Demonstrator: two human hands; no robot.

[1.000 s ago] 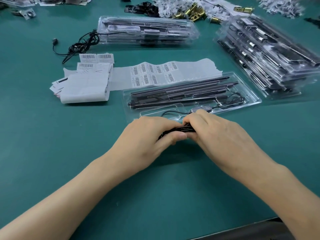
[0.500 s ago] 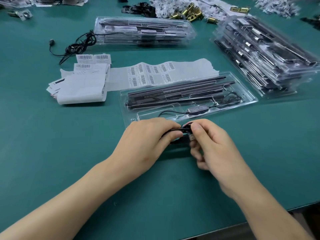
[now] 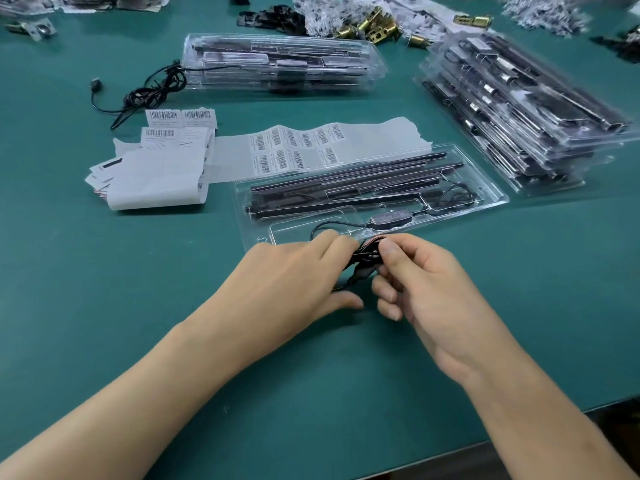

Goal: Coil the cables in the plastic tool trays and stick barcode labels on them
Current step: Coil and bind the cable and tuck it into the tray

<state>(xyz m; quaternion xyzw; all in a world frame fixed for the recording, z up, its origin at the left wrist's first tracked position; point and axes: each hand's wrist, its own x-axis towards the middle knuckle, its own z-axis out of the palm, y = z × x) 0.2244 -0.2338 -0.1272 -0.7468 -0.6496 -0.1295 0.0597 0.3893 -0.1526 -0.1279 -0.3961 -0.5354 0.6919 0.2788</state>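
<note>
Since the earlier frame, both hands have drawn slightly apart just in front of the clear plastic tool tray [image 3: 491, 199], and the right fingers have uncurled from the bundle. Left of that tray lie the white backing sheets of barcode labels [image 3: 294, 147], none yet peeled. In front of the tray's near edge, the left hand [image 3: 294, 271] is closed around the thin black cable [image 3: 363, 263], pinching its gathered loops. Right of it, the right hand [image 3: 429, 282] pinches the same cable between thumb and forefinger, lower fingers loose. The cable's other end runs back into the tray. To do this well, I'd keep the left pinch firm so the loops stay even while the right wraps the tail snugly around them.
</note>
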